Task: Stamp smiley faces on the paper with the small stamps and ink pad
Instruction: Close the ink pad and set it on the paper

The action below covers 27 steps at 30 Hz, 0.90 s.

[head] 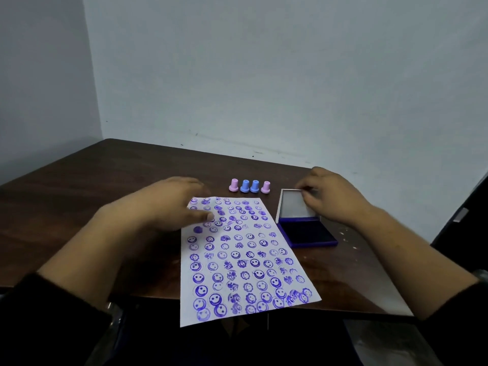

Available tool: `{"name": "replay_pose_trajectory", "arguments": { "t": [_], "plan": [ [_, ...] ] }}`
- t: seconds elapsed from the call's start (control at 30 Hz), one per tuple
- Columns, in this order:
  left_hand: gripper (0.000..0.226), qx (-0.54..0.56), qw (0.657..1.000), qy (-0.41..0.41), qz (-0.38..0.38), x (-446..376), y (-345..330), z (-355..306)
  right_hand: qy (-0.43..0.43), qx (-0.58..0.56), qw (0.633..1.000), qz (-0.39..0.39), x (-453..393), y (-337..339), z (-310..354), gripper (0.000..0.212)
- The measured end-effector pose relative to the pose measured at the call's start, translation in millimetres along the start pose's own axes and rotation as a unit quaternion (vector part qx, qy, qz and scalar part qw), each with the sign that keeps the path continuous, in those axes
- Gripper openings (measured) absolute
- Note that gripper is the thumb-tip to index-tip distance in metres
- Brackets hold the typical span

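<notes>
A white paper (245, 262) covered with several purple smiley stamps lies on the dark wooden table (92, 180); its near end hangs over the table's front edge. Several small stamps, two pink (234, 185) and two blue (249, 186), stand in a row beyond the paper. To the right sits an open purple ink pad (307, 233) with its grey lid (293, 204) raised. My left hand (169, 202) hovers flat over the paper's far left corner, holding nothing. My right hand (330, 194) grips the top edge of the lid with its fingertips.
A pale wall stands close behind the table and to the left. Small white specks lie on the table right of the ink pad. A dark object (464, 207) rises at the right edge. Black sleeves cover both forearms.
</notes>
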<state>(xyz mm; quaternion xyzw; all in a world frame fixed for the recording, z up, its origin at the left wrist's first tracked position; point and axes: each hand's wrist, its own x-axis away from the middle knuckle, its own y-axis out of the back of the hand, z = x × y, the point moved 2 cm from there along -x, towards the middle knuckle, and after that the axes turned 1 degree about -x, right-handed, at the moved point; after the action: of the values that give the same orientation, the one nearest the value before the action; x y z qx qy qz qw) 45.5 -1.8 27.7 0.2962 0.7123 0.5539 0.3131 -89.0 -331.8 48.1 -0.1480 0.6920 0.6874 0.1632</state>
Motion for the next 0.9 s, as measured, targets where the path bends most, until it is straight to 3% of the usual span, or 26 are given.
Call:
{"name": "replay_pose_trajectory", "arguments": {
  "t": [0.3,0.73,0.8,0.9],
  "plan": [
    [0.045,0.129,0.991,0.013,0.021,-30.2,-27.7,20.7,0.029,-0.108,0.993,0.036,64.5,6.0,2.0,0.027],
    [0.037,0.154,0.988,-0.016,-0.013,-32.3,-48.6,26.1,-0.041,-0.139,0.981,0.128,63.7,-13.2,-1.5,0.033],
    [0.036,0.156,0.988,-0.017,-0.016,-32.2,-48.5,25.9,-0.049,-0.135,0.978,0.149,58.0,-12.5,-1.2,0.044],
    [0.036,0.154,0.988,-0.025,-0.02,-31.5,-47.7,26.1,-0.068,-0.141,0.965,0.213,46.8,-12.0,-2.6,0.079]
  ]
}}
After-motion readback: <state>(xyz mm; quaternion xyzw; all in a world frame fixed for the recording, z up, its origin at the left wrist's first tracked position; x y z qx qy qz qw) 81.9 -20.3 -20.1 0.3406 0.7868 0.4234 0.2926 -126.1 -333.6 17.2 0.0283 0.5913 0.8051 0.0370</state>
